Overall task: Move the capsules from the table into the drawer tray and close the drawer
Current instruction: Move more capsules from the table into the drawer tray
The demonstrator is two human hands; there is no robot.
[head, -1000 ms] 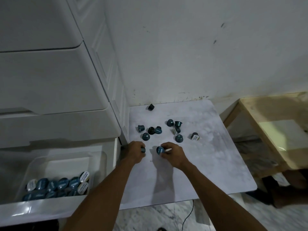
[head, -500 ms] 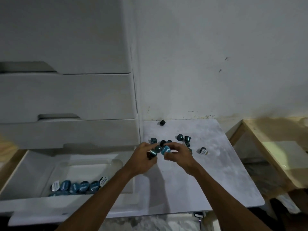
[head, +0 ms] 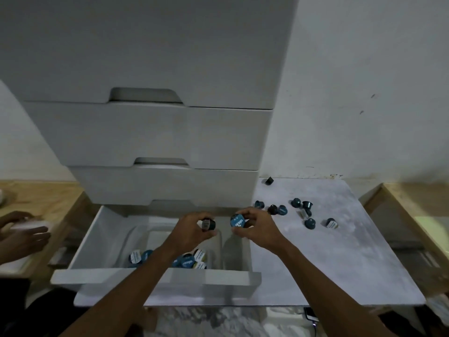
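My left hand (head: 194,229) grips a dark capsule (head: 209,224) above the clear tray (head: 136,235) in the open bottom drawer (head: 155,278). My right hand (head: 255,227) holds a blue capsule (head: 237,221) with its printed lid facing me, over the drawer's right side. Several blue capsules (head: 188,260) lie along the tray's front, partly hidden by my left forearm. More capsules (head: 295,211) stay scattered on the white marble table (head: 340,251) to the right, and one dark capsule (head: 269,180) lies alone near the wall.
A white drawer unit (head: 150,132) with shut upper drawers rises behind the open one. Another person's hands (head: 21,232) rest on a wooden surface at the left. A wooden frame (head: 418,215) stands right of the table. A phone with a cable (head: 309,313) lies below the table's front edge.
Both hands lifted a capsule each off the table and carried them left, from over the table to above the open drawer. My view has swung left onto the drawer unit.
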